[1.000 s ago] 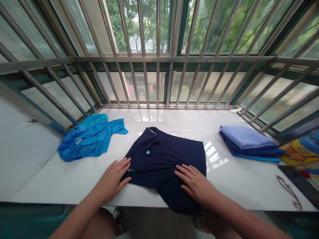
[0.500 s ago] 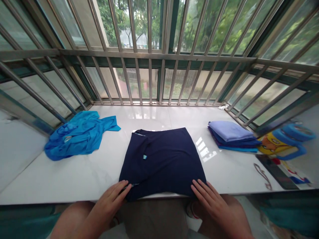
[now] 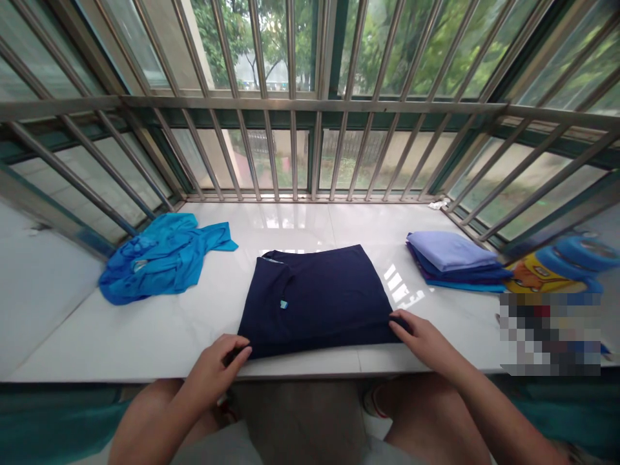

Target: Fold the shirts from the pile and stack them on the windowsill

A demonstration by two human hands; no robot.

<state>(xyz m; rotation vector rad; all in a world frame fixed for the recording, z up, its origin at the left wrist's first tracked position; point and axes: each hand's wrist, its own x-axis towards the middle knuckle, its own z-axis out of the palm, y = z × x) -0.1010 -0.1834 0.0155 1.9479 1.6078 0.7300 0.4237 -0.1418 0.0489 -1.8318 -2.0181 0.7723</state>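
Note:
A dark navy garment (image 3: 329, 297) lies partly folded on the white sill in front of me, with a small light-blue tag (image 3: 283, 304) showing on its left part. I cannot make out what kind of garment it is. My left hand (image 3: 220, 361) pinches its near left corner between thumb and fingers. At the near right corner, my right hand (image 3: 419, 336) also grips the cloth, thumb and fingers closed on it. The garment's near edge lies on the sill, a little back from the front edge.
Crumpled bright-blue clothing (image 3: 169, 258) lies at the left. A folded stack of clothes (image 3: 450, 252), lavender on top, sits at the right beside a blue and yellow bottle (image 3: 547, 265). Pixelated items lie nearer. Metal bars (image 3: 310, 106) enclose the sill (image 3: 310, 223).
Both hands went from lying flat on the garment's near corners to pinching them. The near edge moved away from me, back from the sill's front edge.

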